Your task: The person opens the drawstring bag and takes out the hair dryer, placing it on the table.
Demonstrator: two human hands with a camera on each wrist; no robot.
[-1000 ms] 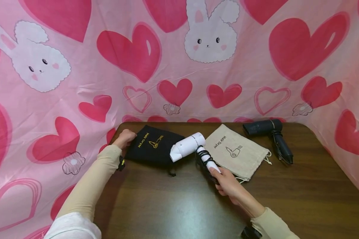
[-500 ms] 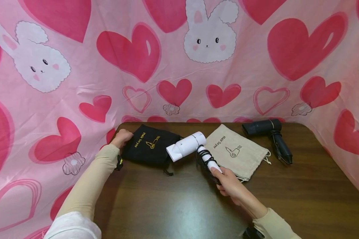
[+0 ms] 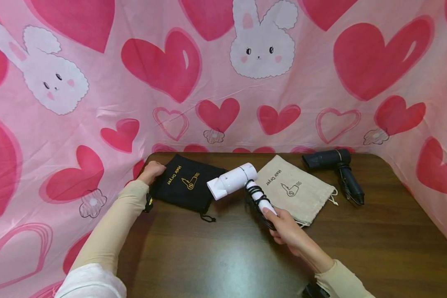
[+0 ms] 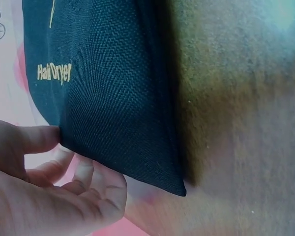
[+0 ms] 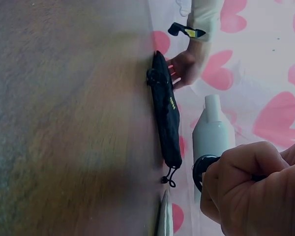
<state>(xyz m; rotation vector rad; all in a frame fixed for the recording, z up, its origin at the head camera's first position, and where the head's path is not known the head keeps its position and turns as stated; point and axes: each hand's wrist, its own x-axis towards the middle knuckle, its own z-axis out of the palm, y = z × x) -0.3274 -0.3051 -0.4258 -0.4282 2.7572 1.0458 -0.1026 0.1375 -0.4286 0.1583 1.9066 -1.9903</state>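
Note:
My left hand (image 4: 64, 182) pinches the edge of a black drawstring bag (image 3: 186, 184), thumb over the cloth and fingers beneath it. Gold "Hair Dryer" lettering and a dryer picture mark the bag's face; its black cord lies toward the front. With my right hand (image 3: 288, 231) I grip the handle of a white hair dryer (image 3: 232, 181), black cord (image 3: 254, 192) wound around that handle. The dryer's head is raised above the table, its nozzle pointing left and overlapping the bag's right side in the head view.
A beige drawstring bag (image 3: 294, 190) printed "Hair Dryer" lies flat right of the white dryer. Farther right rests a black hair dryer (image 3: 333, 165) with its cord wrapped. Pink heart-and-rabbit cloth (image 3: 216, 82) hangs behind the brown wooden table (image 3: 208, 256).
My left hand has drawn the black bag a little to the left, and its front part now lies flatter. The white dryer has shifted slightly left in my right hand.

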